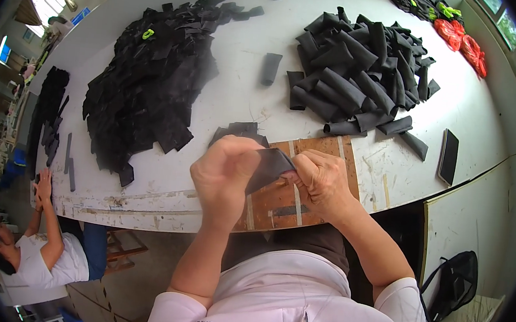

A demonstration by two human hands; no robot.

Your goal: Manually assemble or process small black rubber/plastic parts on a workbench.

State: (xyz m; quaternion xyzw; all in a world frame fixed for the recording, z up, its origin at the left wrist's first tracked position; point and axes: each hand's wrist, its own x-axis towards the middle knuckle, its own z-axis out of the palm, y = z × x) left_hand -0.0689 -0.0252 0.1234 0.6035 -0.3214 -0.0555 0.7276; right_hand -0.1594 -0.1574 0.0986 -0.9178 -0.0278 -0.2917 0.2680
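Note:
Both of my hands grip one dark grey fabric piece (268, 167) just above the table's near edge. My left hand (222, 173) pinches its left end and my right hand (321, 181) holds its right end. Under my hands lies a brown wooden board (318, 151) with pale tape strips. Just beyond the board a few flat black pieces (239, 131) are stacked. A large heap of flat black fabric pieces (151, 79) covers the left of the white table (234, 90). To the right sits a pile of rolled black fabric tubes (360, 68).
One loose rolled tube (270, 69) lies between the heaps. A black phone (448, 156) rests at the right edge. Red items (462, 44) and dark pieces with green tags (425, 6) sit far right. Another person (44, 252) sits at lower left. A black bag (457, 282) hangs lower right.

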